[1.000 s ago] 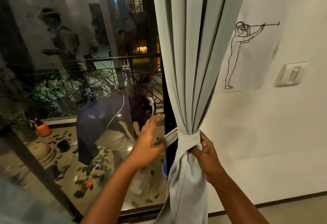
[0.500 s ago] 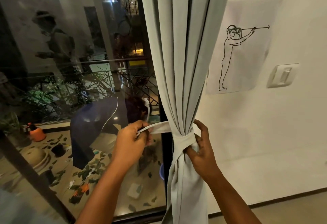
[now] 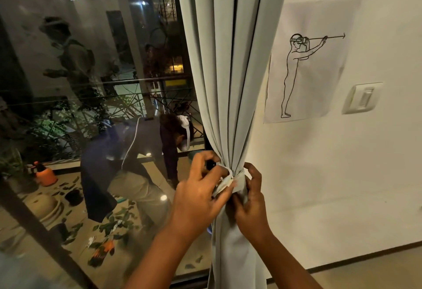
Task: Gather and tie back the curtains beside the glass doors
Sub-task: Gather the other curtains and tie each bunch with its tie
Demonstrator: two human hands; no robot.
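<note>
Curtain (image 3: 230,83) gathered, tie (image 3: 238,175) wrapped round. Left hand (image 3: 201,195) fingers pinch tie end; right hand (image 3: 250,202) fingers grip bunch. Fastening unfinished.

Pale grey-green pleated fabric curtain (image 3: 230,71), gathered.
It is hanging beside the dark glass door (image 3: 91,106), cinched by my matching fabric tie-back band (image 3: 238,178).
</note>
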